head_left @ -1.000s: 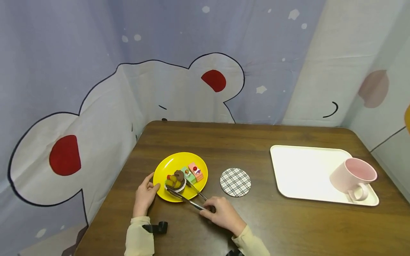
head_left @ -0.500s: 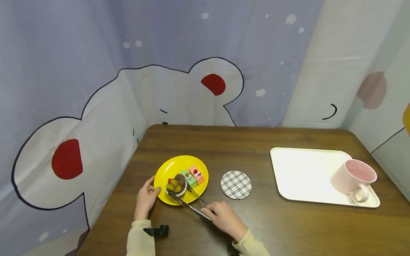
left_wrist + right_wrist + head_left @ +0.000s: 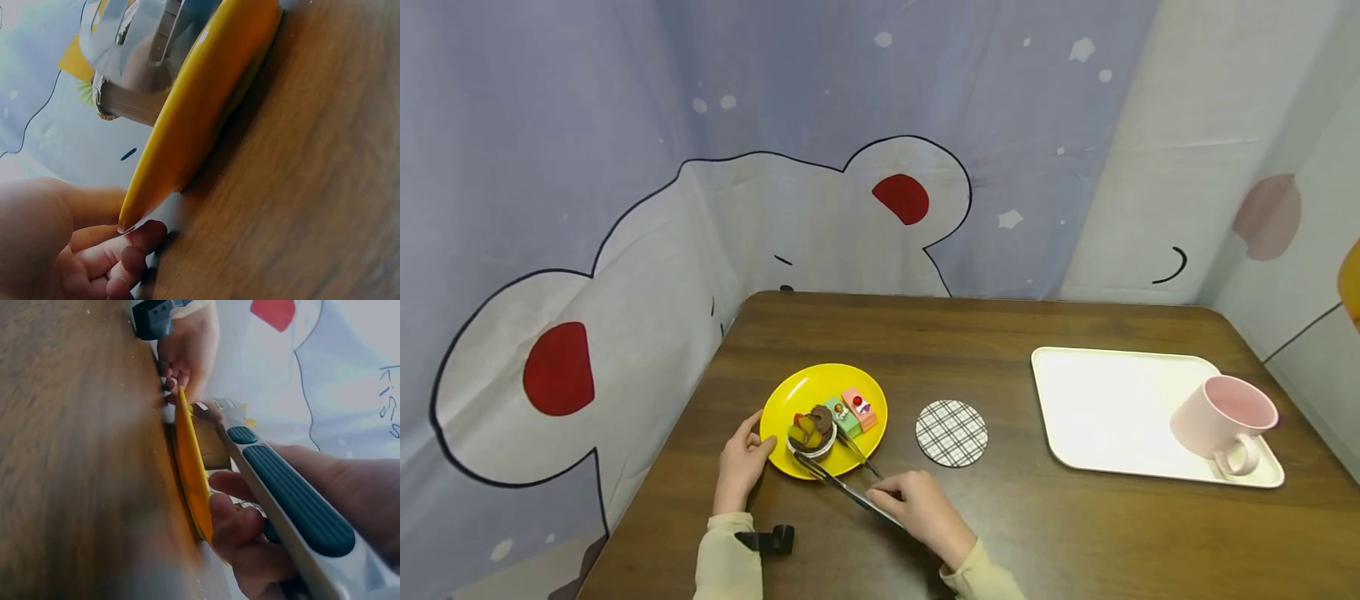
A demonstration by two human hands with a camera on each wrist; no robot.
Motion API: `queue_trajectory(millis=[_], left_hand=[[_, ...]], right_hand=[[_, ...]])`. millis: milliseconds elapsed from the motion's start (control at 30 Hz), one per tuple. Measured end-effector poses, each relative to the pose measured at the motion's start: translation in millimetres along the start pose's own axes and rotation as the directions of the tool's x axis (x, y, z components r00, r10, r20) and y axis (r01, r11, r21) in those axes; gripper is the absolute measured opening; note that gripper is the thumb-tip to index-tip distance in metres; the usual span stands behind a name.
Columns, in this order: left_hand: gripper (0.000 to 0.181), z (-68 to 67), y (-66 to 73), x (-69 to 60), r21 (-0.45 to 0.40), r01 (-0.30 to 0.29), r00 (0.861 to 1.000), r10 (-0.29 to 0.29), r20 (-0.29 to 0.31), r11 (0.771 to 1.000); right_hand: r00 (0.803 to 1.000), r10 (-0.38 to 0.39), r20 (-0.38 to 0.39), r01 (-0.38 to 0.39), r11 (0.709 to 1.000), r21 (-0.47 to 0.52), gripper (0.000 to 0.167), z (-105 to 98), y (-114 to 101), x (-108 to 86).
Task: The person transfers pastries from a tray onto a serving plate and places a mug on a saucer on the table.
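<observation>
A yellow plate (image 3: pixel 805 385) lies on the table. My left hand (image 3: pixel 743 460) pinches its left rim, thumb on top and fingers beneath, as the left wrist view shows. On the plate are a round chocolate cake (image 3: pixel 812 433) topped with fruit, a green cake slice (image 3: pixel 842 417) and a pink cake slice (image 3: pixel 860 408). My right hand (image 3: pixel 921 507) grips tongs (image 3: pixel 300 500) with dark green ribbed grips. The tongs' two arms straddle the round cake, one tip at its front left and the other at its right, by the green slice. Whether both tips touch the cake is unclear.
A round checked coaster (image 3: pixel 952 433) lies right of the plate. Farther right is a white tray (image 3: pixel 1105 408) with a pink mug (image 3: pixel 1221 417) on its right end. A printed curtain (image 3: pixel 820 217) hangs behind the wooden table (image 3: pixel 1000 333).
The tongs' near arm has shifted slightly forward and right, and its angle at my right hand has changed. The cakes and my left hand on the plate stay put. The head view tilted slightly.
</observation>
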State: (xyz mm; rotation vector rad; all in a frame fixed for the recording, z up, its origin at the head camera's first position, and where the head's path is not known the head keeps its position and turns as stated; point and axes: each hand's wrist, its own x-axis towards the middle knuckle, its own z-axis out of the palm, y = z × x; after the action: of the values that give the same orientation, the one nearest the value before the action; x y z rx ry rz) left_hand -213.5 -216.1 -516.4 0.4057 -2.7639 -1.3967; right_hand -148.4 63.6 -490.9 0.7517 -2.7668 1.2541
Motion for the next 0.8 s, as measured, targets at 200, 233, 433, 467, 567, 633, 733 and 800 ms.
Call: queue_trajectory(millis=[200,233,433,467,567,633,733,800], left_hand=[[0.057,0.0,1.4,0.8,0.008,0.005,1.0,-0.005,0.003,1.0],[0.057,0.0,1.2,1.0,0.008,0.007,1.0,-0.007,0.003,1.0],[0.057,-0.2,-0.1,0.3,0.012,0.009,1.0,-0.009,-0.005,1.0],[0.057,-0.3,0.0,0.1,0.012,0.009,1.0,-0.008,-0.005,1.0],[0.057,-0.3,0.0,0.0,0.016,0.007,1.0,-0.007,-0.003,1.0],[0.057,-0.1,-0.3,0.2,0.018,0.006,1.0,-0.006,-0.002,1.0],[0.057,0.1,-0.4,-0.1,0.02,0.002,1.0,-0.001,-0.002,1.0],[0.057,0.2,-0.6,-0.3,0.019,0.001,1.0,0.0,-0.002,1.0]], right_hand=[[1.0,0.004,0.008,-0.004,1.0,0.008,0.021,-9.1,-1.3,-8.9],[1.0,0.001,0.008,-0.001,1.0,0.006,0.021,-10.4,-1.4,-10.5],[1.0,-0.004,0.022,0.004,1.0,-0.025,0.017,-18.0,-3.9,-19.6],[1.0,-0.005,0.026,0.005,0.999,-0.032,0.016,-19.3,-4.8,-21.0],[0.999,-0.022,0.037,0.023,0.999,-0.028,0.016,-24.2,-7.9,-25.3],[0.998,-0.033,0.05,0.034,0.999,-0.011,0.017,-28.1,-9.5,-27.8],[0.997,-0.047,0.062,0.045,0.999,0.028,0.02,-34.2,-10.2,-31.2],[0.997,-0.057,0.048,0.055,0.998,0.034,0.021,-37.0,-8.6,-33.4]])
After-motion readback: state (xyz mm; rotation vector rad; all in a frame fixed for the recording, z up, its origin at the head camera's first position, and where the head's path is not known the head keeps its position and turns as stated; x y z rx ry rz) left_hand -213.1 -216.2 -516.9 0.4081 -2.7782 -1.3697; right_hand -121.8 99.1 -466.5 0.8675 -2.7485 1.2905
